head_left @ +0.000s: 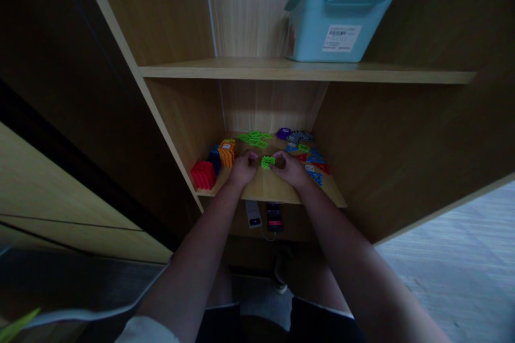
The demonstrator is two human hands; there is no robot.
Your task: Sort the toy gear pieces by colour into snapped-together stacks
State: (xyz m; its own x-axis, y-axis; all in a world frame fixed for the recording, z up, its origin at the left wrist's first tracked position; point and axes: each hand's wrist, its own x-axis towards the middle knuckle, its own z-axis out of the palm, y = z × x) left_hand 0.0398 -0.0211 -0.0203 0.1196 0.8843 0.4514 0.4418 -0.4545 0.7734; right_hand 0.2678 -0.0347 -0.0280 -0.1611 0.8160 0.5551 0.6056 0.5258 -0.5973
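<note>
A bright green openwork plastic building piece (267, 162) is between my two hands over the front part of the lower shelf. The thumb and fingers of my right hand (292, 169) close on its right edge. Just left of it, a small gap away, my left hand (243, 168) has its fingers curled together; whatever they may hold is too small to make out. Behind the hands lies a loose pile of similar green pieces (254, 138). To the right, blue and red triangular pieces (316, 158) lie flat, with another green piece (303, 148) among them.
Orange (227, 154), dark blue (214, 159) and red stacks (203, 174) stand along the left wall. Purple (284, 133) and grey pieces (301, 137) lie at the back right. Above is a shelf board (257, 71) bearing a teal bin (341, 16). Below lie a phone (274, 217) and a power bank (253, 214).
</note>
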